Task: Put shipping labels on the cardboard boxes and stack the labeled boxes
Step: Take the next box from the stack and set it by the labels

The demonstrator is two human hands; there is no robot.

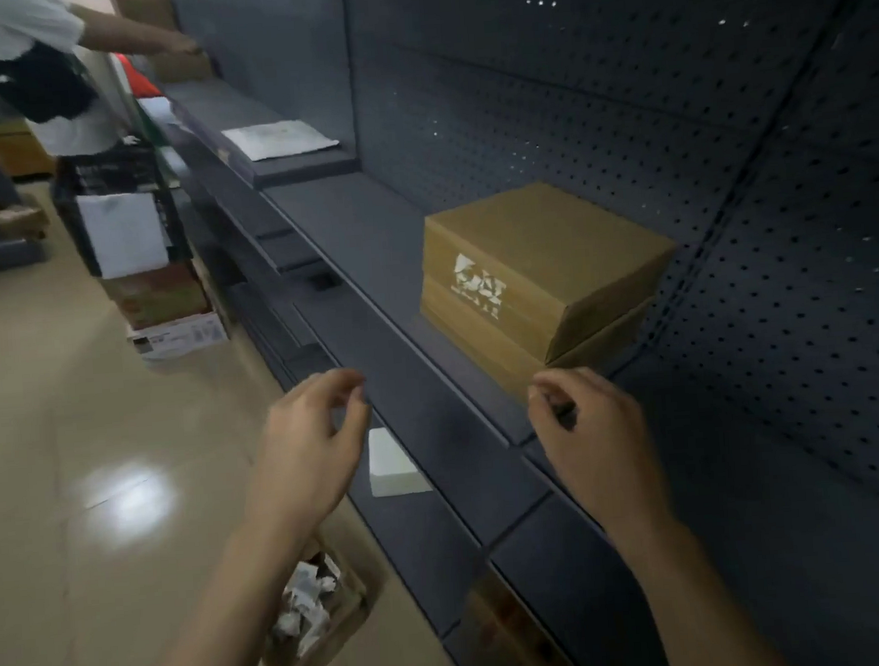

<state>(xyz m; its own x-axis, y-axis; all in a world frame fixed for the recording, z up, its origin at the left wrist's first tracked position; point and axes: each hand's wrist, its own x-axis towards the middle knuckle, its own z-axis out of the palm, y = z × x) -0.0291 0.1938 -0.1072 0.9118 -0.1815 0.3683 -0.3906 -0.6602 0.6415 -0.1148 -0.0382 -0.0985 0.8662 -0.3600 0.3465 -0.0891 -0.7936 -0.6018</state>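
Cardboard boxes (pixel 537 285), two of them, sit stacked one on the other on the dark grey shelf (pixel 370 244), pushed back near the pegboard wall (pixel 619 116). The top one has a whitish, torn-looking patch (pixel 478 284) on its front face, too blurry to read.

Both hands hover out in front of the shelf edge, not touching either box. Left hand (pixel 312 438) has thumb and forefinger pinched together with the other fingers loosely curled, and honestly I can't tell if there's anything between them. Right hand (pixel 584 427) is curled the same way just beside the lower box's near corner, fingertips drawn together around something small and dark, too blurred to say what it is.

A small white sheet (pixel 391 462) lies on the lower shelf ledge between the two hands. Further along the shelf there's a bigger white paper (pixel 279 139) lying flat. Down on the floor by my left arm is an open carton (pixel 311 618) full of crumpled white scraps. Another person (pixel 51 73) in the far corner reaches toward a box on the shelf, with a stack of cartons (pixel 156 278) on the floor near them.
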